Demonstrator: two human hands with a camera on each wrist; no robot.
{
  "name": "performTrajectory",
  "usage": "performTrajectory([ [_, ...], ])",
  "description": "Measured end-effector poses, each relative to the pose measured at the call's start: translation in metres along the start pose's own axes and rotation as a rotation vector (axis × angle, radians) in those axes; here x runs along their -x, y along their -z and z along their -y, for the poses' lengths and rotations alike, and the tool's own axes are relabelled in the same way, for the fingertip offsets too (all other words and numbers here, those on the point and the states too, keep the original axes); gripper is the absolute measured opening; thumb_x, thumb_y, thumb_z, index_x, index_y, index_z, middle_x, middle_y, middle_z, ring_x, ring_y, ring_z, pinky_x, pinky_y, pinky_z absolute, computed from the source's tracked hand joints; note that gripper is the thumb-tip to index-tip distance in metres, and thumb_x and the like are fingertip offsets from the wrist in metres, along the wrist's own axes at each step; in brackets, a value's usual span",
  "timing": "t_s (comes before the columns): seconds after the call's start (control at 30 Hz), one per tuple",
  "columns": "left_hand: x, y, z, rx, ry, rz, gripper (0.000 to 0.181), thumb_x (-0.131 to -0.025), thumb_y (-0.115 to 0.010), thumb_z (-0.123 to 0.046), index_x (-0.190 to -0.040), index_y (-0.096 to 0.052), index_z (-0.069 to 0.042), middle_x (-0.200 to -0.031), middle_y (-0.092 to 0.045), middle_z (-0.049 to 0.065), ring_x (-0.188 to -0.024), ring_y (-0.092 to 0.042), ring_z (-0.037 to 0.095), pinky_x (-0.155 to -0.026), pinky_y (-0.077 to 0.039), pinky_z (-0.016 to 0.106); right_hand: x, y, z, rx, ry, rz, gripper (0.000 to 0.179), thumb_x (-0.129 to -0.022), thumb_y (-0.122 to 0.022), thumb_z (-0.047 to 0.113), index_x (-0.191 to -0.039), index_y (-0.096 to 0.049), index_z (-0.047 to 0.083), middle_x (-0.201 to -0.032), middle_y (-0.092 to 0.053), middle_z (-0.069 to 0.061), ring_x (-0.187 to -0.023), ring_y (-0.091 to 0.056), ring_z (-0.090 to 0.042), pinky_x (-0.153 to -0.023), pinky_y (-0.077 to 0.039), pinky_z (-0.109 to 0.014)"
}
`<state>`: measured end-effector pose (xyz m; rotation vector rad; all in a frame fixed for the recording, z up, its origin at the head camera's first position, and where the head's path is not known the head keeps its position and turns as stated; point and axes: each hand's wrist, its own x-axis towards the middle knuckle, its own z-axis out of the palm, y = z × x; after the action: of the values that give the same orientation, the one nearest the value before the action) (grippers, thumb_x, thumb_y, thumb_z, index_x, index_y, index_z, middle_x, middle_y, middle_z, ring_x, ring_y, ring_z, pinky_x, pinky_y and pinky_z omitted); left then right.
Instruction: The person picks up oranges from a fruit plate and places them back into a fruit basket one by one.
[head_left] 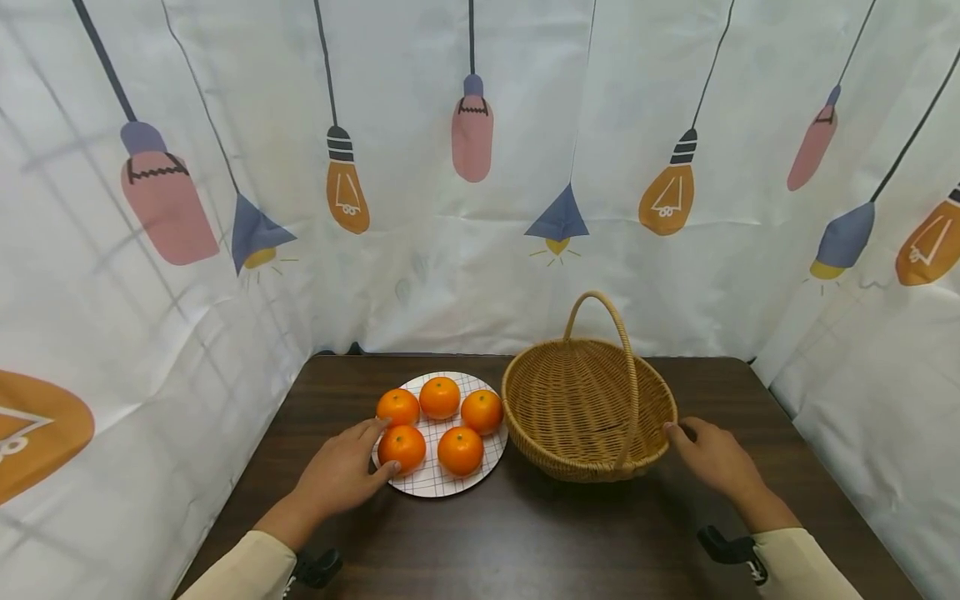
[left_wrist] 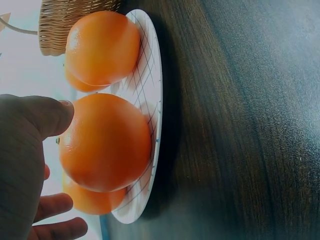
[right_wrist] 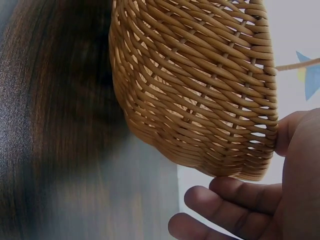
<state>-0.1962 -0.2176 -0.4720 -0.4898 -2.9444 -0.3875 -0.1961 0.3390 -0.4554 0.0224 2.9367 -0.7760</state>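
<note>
Several oranges sit on a round white plate with a dark grid pattern. My left hand is at the plate's left side, thumb and fingers spread about the front-left orange. In the left wrist view the thumb overlaps that orange; whether it touches cannot be told. To the right of the plate a wicker basket with a tall arched handle leans toward me. My right hand holds its right rim, the thumb on the rim and fingers against the outer wall.
Both things are on a dark wooden table. A white curtain printed with hanging lamps surrounds the back and sides. The plate's right edge is close beside the basket. Black straps circle the wrists.
</note>
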Motion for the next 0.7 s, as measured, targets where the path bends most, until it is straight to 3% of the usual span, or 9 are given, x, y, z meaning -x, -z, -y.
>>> performTrajectory([
  [0.43, -0.004, -0.008, 0.000, 0.032, 0.029, 0.061, 0.076, -0.090, -0.076, -0.046, -0.146, -0.052, -0.001, -0.140, -0.057, 0.022, -0.125, -0.056, 0.044, -0.102, -0.042, 0.065, 0.003, -0.006, 0.002, -0.048, -0.025, 0.022, 0.082, -0.107, -0.031, 0.059, -0.144, -0.047, -0.012, -0.135, -0.055, -0.036, -0.120, -0.054, -0.055, -0.088, -0.048, -0.066],
  [0.7, -0.006, -0.015, 0.003, 0.035, 0.025, 0.066, 0.077, -0.089, -0.077, -0.046, -0.145, -0.052, 0.002, -0.134, -0.062, 0.020, -0.117, -0.062, 0.041, -0.099, -0.046, 0.062, 0.003, -0.007, 0.001, -0.058, -0.030, 0.018, 0.077, -0.108, -0.032, 0.057, -0.140, -0.052, -0.011, -0.127, -0.061, -0.032, -0.114, -0.059, -0.051, -0.084, -0.051, -0.063],
])
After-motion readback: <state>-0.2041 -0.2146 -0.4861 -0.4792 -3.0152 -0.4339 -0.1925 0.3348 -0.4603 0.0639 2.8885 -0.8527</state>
